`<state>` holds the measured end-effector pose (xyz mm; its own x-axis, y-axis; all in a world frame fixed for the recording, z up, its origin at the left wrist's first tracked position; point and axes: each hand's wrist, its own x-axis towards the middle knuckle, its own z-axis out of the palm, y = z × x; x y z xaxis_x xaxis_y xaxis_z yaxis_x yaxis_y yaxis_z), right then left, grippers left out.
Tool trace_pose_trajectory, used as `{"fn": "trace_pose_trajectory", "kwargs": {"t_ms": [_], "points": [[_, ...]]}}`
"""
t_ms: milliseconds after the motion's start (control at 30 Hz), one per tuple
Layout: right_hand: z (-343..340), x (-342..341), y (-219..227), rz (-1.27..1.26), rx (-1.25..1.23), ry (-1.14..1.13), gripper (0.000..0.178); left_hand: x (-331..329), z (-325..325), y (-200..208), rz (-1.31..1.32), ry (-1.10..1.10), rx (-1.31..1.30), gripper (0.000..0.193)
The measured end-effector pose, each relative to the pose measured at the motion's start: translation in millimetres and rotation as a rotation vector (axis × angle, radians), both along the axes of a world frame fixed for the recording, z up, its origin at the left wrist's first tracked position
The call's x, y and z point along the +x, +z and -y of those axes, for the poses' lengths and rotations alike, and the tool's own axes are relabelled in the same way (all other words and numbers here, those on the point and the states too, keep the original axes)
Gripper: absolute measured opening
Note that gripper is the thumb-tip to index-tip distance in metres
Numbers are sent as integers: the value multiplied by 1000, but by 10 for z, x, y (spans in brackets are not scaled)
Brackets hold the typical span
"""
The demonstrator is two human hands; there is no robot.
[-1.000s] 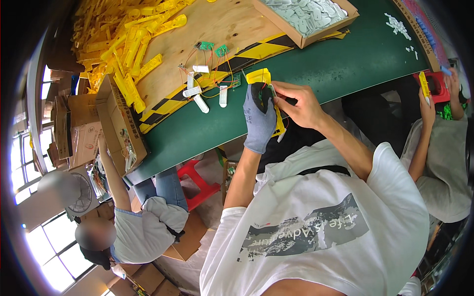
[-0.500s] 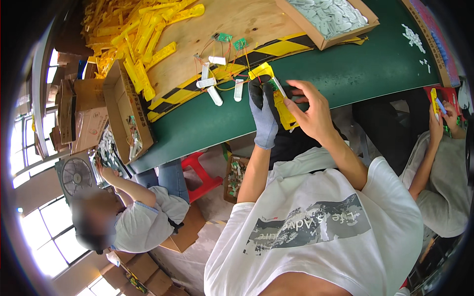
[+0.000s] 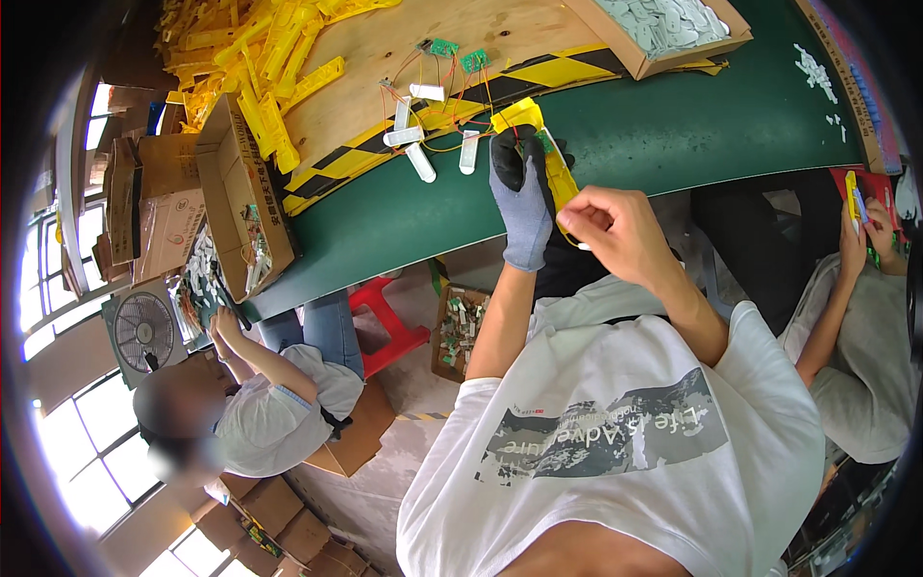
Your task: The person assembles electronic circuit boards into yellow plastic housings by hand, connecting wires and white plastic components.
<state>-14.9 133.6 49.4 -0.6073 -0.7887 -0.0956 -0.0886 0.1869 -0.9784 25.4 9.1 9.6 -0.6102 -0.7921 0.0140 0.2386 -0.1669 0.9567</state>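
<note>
My left hand (image 3: 521, 188), in a grey glove with black fingertips, is closed around a long yellow plastic housing (image 3: 560, 181). The housing tilts down toward me, its open side showing. Part of a green circuit board (image 3: 547, 142) sits inside it near the gloved fingers. My bare right hand (image 3: 620, 229) is at the housing's near end, thumb and fingers pinched together. A small white bit shows under those fingertips; what they grip is too small to name. Beyond the left hand lie white plastic pieces (image 3: 468, 152) and green boards (image 3: 444, 47) joined by thin wires.
Yellow housings (image 3: 279, 58) are heaped at the far left. A carton of pale grey parts (image 3: 663, 29) stands at the back right on the green bench (image 3: 673, 135). Another carton (image 3: 231, 183) is at the left edge. Co-workers sit on both sides; a red stool (image 3: 389, 332) stands below.
My right hand has moved from beside the housing's middle to its near end, and its fingers have closed. The left hand keeps its hold. The whole view has shifted slightly.
</note>
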Motion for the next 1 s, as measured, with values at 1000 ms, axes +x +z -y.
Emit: {"fn": "trace_pose_trajectory", "kwargs": {"t_ms": [1000], "points": [[356, -290, -395, -315, -211, -207, 28, 3, -58, -21, 162, 0, -304, 14]]}}
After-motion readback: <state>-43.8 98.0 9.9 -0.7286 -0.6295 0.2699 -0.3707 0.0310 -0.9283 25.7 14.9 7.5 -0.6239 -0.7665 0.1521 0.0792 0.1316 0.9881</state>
